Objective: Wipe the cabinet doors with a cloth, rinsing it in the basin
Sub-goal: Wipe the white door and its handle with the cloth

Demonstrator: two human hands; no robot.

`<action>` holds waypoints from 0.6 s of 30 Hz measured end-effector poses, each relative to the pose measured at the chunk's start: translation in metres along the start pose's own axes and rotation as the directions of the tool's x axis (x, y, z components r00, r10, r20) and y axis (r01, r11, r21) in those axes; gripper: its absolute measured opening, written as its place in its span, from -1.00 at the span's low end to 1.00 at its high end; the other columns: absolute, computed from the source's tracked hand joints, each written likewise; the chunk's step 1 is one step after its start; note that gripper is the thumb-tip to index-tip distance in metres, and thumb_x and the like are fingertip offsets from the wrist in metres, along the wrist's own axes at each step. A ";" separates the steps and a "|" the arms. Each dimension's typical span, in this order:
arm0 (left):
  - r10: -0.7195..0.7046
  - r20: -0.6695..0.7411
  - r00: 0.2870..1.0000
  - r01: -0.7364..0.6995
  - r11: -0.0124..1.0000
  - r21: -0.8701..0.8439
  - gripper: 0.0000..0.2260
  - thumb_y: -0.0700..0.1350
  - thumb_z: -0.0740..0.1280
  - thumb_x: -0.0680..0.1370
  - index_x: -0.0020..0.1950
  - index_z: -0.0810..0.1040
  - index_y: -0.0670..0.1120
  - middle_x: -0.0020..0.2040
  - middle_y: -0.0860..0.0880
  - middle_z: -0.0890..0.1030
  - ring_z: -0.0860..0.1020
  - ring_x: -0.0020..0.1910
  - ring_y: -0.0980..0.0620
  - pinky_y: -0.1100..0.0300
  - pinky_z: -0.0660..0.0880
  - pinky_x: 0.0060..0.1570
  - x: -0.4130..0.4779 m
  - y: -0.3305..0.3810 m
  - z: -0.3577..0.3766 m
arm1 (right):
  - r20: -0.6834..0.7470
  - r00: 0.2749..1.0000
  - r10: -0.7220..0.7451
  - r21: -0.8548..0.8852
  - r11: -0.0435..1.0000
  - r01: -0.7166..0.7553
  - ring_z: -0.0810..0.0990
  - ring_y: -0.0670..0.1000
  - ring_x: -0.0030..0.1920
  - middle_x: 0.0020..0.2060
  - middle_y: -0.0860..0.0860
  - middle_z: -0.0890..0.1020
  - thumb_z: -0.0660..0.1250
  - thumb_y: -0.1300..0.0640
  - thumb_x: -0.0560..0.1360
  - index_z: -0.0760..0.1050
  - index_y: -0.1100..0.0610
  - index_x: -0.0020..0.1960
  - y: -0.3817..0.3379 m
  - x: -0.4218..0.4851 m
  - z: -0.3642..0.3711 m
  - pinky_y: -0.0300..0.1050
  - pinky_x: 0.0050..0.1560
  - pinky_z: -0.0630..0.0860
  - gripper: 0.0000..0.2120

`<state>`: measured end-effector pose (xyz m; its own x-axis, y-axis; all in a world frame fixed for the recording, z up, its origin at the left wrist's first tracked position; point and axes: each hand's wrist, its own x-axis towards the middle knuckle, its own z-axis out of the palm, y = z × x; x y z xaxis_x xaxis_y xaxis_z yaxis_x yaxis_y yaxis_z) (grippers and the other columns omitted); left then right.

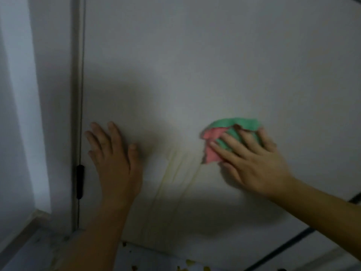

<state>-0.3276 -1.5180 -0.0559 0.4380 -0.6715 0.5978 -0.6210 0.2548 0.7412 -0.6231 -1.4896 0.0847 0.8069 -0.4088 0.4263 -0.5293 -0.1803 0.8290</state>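
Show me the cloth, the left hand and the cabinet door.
cloth (242, 123): head view, green upper fold.
left hand (115, 159): head view, back of the hand.
cabinet door (195, 65): head view, bare upper panel.

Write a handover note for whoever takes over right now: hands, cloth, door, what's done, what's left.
Hands: the left hand lies flat and open on the cabinet door, near the black hinge at its left edge. The right hand, fingers spread, presses the green-and-pink cloth against the door, right of centre.
Done: wiping is under way; how much is covered cannot be told.
Left: yellowish streaks run down the door between the hands; wipe those, then the rest. The basin is not in view.
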 end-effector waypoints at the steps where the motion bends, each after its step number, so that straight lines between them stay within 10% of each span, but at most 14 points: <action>1: -0.005 -0.005 1.000 0.005 1.000 -0.002 -0.35 0.10 -0.02 0.65 0.66 -0.01 -0.21 0.64 -0.33 -0.12 -0.16 0.62 -0.33 -0.24 -0.12 0.54 0.000 0.001 0.001 | -0.005 0.998 0.063 -0.022 0.998 -0.063 0.10 0.18 0.59 0.57 0.02 0.27 0.18 -0.13 0.64 0.20 -0.05 0.61 0.011 -0.011 -0.001 0.20 0.56 -0.01 -0.43; 6: 0.030 -0.043 0.999 -0.031 0.999 -0.011 -0.34 0.05 0.06 0.62 0.64 0.03 -0.26 0.63 -0.36 -0.05 -0.11 0.61 -0.36 -0.38 -0.12 0.53 -0.001 0.028 0.005 | -0.108 0.927 0.358 0.041 0.934 -0.356 -0.07 0.25 0.61 0.59 0.16 0.15 0.12 -0.14 0.67 0.19 0.04 0.62 0.007 0.012 0.005 0.38 0.54 -0.04 -0.43; 13: 0.618 0.056 0.784 -0.616 0.786 -0.047 -0.48 0.00 0.04 0.69 0.62 0.20 -0.19 0.63 -0.29 0.07 -0.04 0.63 -0.30 -0.29 -0.04 0.57 -0.013 0.135 0.022 | -0.005 0.997 0.071 0.118 0.991 -0.070 0.29 0.16 0.50 0.55 0.00 0.29 0.16 -0.12 0.64 0.21 -0.04 0.61 -0.024 -0.043 0.016 0.17 0.58 -0.04 -0.45; 18: 0.671 0.134 0.729 -0.684 0.715 0.143 -0.46 0.06 0.08 0.67 0.65 0.12 -0.03 0.65 -0.19 -0.02 -0.09 0.64 -0.26 -0.26 -0.11 0.57 -0.007 0.135 0.044 | -0.091 0.924 0.371 0.068 0.928 -0.366 0.02 0.24 0.61 0.58 0.15 0.20 0.11 -0.12 0.67 0.20 0.03 0.61 0.021 -0.042 0.010 0.26 0.58 -0.09 -0.45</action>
<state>-0.4433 -1.5091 0.0266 -0.1841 -0.4120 0.8924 -0.8369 0.5419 0.0775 -0.6703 -1.4855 0.0806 0.5733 -0.3631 0.7345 -0.8044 -0.0788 0.5888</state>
